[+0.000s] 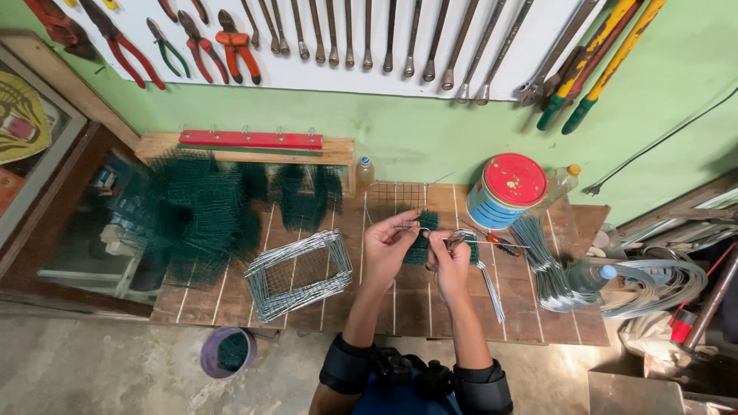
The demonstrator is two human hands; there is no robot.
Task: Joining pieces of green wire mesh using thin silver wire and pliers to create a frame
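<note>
A small green wire-mesh piece (421,238) sits pinched in the left hand (387,244) grip; the right hand (450,257) grasps thin pliers (492,244), mid-surface (384,307).

Bench surface: slatted wooden table (400,307), loaded.
On it: green mesh pile (192,215), stacked wire frames (300,273), red-lidded tin (505,192), wire bundle (550,265).

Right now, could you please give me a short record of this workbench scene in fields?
Left hand: holds a small green mesh piece
Right hand: fingers pinch a thin wire at that mesh
Bench: wooden slats
Left of hands: stack of grey wire frames, heap of green mesh
Right of hands: red-lidded tin, bundle of cut wires
Wall: pliers and spanners hang
</note>
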